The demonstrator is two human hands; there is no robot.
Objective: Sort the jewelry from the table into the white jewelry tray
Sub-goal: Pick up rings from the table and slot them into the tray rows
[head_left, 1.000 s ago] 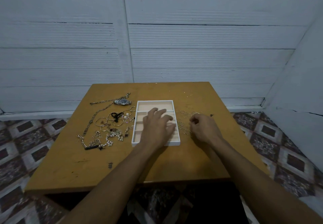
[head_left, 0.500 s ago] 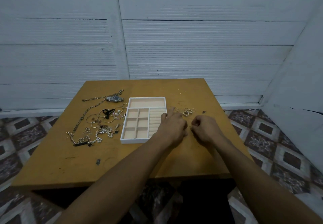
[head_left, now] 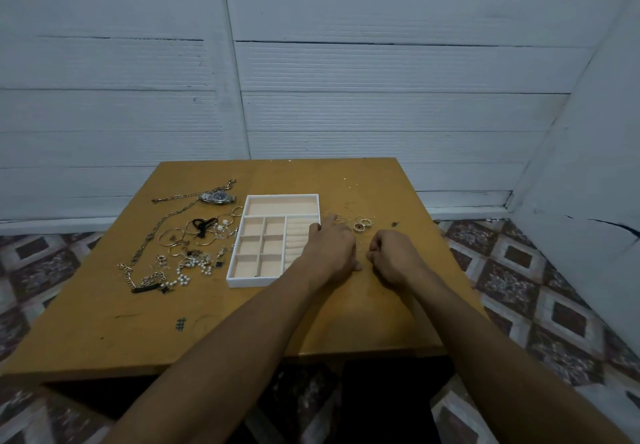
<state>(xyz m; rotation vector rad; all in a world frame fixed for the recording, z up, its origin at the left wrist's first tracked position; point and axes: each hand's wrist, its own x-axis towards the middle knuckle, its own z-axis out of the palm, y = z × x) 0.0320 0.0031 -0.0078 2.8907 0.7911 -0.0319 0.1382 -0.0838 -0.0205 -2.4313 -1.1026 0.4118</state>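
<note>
1. White plank wall [head_left: 381, 97] stands behind a wooden table [head_left: 138, 322]; patterned tiles cover the floor [head_left: 519, 288] on both sides.
2. The white tray [head_left: 242, 282] sits near the table's middle. It has one long compartment at the far end, six small ones on the left and a ribbed ring section on the right. The compartments in view look empty.
3. Left of the tray lies a loose spread of jewelry [head_left: 187, 246]: bangles, pearl pieces and a long chain [head_left: 156, 232]. A watch [head_left: 217, 197] sits at its far edge.
4. Just right of the tray's far half lies a small cluster of rings [head_left: 362, 225].
5. The left hand [head_left: 332, 251] lies knuckles-up over the tray's right edge, fingers bent and tips at the rim. I cannot tell whether it holds anything.
6. The right hand [head_left: 391, 256] rests on the table just beside it, fingers curled in with tips drawn together towards the left hand. Any piece pinched there is too small to make out.
</note>
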